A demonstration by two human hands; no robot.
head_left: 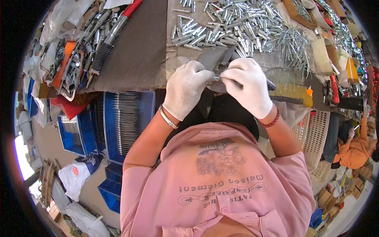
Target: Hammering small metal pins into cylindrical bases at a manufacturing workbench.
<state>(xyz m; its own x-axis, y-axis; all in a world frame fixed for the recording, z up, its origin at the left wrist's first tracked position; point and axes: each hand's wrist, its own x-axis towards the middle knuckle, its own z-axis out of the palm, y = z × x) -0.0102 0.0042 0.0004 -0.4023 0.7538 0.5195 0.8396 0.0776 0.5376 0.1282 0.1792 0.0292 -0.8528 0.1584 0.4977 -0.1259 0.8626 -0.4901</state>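
Both of my hands wear white gloves and meet at the near edge of the workbench. Between thumb and finger, my left hand (184, 90) pinches a small shiny metal piece (216, 78). Close against its other end, my right hand (248, 83) is closed too, with its fingertips pressed together; what it holds is hidden. A dark rounded end (271, 85) shows beside the right hand, and I cannot tell what it belongs to. Beyond the hands lies a heap of short silver metal tubes (233, 25), with thin metal pins (292, 49) piled to its right.
Tools, including a red-and-black handled one (114, 37), crowd the bench's left. Blue bins (148, 118) with rows of thin rods stand below. At right are an open carton (324, 57) and a white plastic basket (318, 134). A person in orange (355, 152) is farther right.
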